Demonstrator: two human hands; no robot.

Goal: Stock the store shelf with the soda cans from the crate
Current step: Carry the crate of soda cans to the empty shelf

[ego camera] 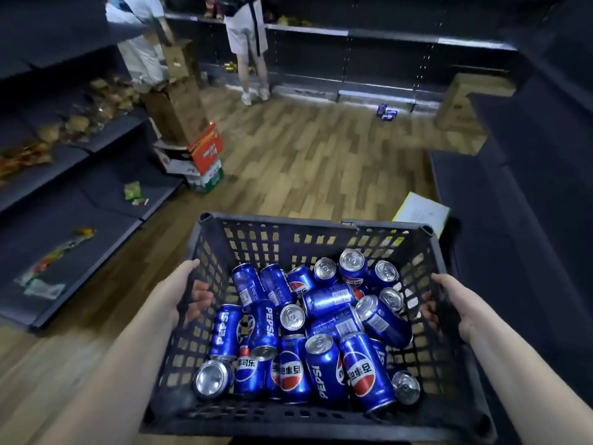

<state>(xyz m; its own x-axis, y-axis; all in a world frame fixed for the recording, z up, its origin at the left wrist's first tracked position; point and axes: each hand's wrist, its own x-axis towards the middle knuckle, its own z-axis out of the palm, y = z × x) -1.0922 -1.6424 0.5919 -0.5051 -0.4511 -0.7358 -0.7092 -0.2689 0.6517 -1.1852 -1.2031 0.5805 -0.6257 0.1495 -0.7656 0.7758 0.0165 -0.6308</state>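
A black slatted crate (pixel 314 221) is held above the wooden floor (pixel 305 155), gripped at both sides. The left hand (pixel 184 293) is clamped on the left wall, with the thumb over the rim and the fingers curled through a handle slot, so that they are seen inside. The right hand (pixel 449 303) is clamped likewise on the right wall, with fingertips showing through the grid. The crate's bottom is covered with blue soda cans (pixel 327 300), loosely piled: most are lying on their sides across one another, and a few are standing or leaning with silver tops upward. Dark shelves are seen on three sides. The left shelf (pixel 64 194) carries scattered snack packets (pixel 80 123), the right shelf (pixel 513 203) is close beside the crate, and the far shelf (pixel 321 30) runs across the back. Two people (pixel 247 36) are standing at the far shelf. Stacked cardboard boxes (pixel 205 149), one red, are set on the floor by the left shelf's end. A small blue pack (pixel 386 112) is lying at the far shelf's foot, and a white and yellow box (pixel 420 213) is partly hidden behind the crate's far right corner.
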